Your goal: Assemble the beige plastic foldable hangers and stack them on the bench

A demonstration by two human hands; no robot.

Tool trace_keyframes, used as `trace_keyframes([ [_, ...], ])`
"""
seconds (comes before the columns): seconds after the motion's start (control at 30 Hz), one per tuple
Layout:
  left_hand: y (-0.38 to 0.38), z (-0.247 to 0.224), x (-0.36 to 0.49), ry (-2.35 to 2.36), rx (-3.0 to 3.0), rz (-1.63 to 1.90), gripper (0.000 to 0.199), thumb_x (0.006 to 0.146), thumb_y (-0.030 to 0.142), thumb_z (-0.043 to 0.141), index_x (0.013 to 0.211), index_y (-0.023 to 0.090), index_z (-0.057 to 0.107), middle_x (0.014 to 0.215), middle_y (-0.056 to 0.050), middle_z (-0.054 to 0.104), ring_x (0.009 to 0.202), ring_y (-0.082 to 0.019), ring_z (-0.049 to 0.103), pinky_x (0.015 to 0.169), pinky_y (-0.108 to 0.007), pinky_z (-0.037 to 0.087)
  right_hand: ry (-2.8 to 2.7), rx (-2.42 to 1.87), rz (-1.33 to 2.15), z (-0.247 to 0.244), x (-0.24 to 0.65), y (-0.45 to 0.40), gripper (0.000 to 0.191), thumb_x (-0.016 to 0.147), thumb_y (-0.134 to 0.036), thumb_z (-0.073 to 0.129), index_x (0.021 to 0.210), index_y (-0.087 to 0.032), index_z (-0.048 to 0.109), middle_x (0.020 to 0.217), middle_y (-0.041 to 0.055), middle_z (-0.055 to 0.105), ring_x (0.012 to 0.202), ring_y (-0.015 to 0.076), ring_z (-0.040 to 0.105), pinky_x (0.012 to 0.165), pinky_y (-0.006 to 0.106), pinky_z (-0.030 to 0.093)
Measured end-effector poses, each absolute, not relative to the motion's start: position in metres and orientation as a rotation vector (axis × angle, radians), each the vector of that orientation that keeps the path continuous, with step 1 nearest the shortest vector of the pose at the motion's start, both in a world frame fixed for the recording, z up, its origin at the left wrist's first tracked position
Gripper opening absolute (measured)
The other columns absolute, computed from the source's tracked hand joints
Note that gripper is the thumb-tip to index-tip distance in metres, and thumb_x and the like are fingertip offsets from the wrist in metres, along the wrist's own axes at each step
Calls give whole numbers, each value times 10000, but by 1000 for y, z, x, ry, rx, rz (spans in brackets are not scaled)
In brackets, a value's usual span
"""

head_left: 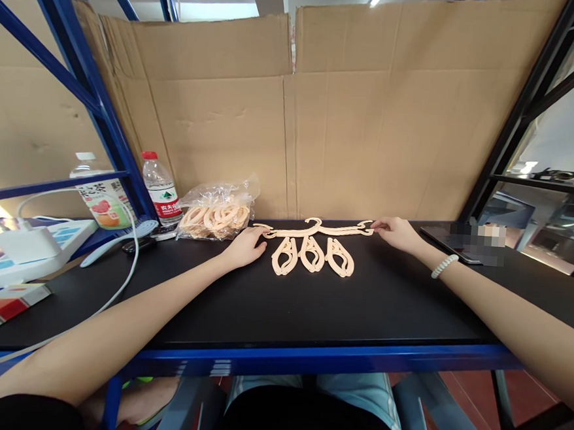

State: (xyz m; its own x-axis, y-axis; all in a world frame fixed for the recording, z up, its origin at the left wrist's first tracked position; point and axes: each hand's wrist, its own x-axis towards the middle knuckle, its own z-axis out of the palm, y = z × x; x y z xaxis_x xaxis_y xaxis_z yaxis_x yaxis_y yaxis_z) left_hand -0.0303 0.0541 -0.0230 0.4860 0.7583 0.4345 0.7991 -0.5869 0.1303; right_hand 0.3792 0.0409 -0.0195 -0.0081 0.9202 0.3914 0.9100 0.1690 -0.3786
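Observation:
An unfolded cream plastic folding hanger lies near the back of the black tabletop, its hook at the middle and its two arms spread left and right. My left hand is closed at the hanger's left end, fingertips on the tip. At the right end, my right hand pinches the other tip between thumb and fingers. In front of it lie three folded hangers in a row: a left one, a middle one and a right one. None of these three is touched by a hand.
Behind the left hand sits a clear bag of folded hangers, beside a red-capped water bottle. Farther left are a juice bottle, a white power strip, a cable and a box. A dark tablet lies right. Cardboard stands behind.

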Motion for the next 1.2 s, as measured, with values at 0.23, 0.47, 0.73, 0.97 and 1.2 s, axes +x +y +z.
trace_keyframes([
  [0.23, 55, -25, -31, -1359, -2640, -669, 421, 825, 245, 420, 1209, 153, 567, 1245, -111, 623, 1216, -278, 532, 1061, -459, 411, -1936, -1721, -19, -25, 378, 41, 316, 806, -116, 466, 989, -167, 718, 947, 57, 740, 839, 189, 680, 781, 253, 496],
  [0.47, 57, -26, -31, -1346, -2656, -632, 446, 841, 245, 394, 1240, 124, 552, 1306, -127, 586, 1247, -276, 508, 1086, -451, 386, -2097, -1663, -92, -32, 368, 39, 388, 823, -102, 449, 1152, -121, 655, 1015, 89, 718, 904, 211, 661, 852, 287, 480],
  [0.73, 58, -27, -31, -1367, -2647, -622, 446, 851, 251, 393, 1234, 100, 562, 1289, -147, 596, 1230, -285, 519, 1075, -448, 394, -2233, -1617, -160, -42, 370, 46, 433, 902, -229, 441, 1281, -64, 570, 1146, 138, 672, 1059, 282, 578, 929, 370, 450],
  [0.97, 60, -28, -31, -1339, -2661, -643, 442, 836, 229, 399, 1222, 91, 566, 1286, -158, 593, 1230, -295, 517, 1063, -467, 401, -2272, -1537, -192, -46, 369, 57, 356, 905, -238, 426, 1144, -118, 660, 1152, 150, 654, 1052, 295, 565, 981, 426, 395],
  [1.2, 58, -27, -31, -1276, -2682, -704, 424, 826, 228, 429, 1207, 103, 565, 1278, -151, 591, 1212, -283, 528, 1070, -451, 392, -2251, -1482, -147, -47, 371, 62, 301, 903, -350, 468, 1015, -175, 686, 932, 117, 645, 949, 272, 574, 836, 391, 460],
])
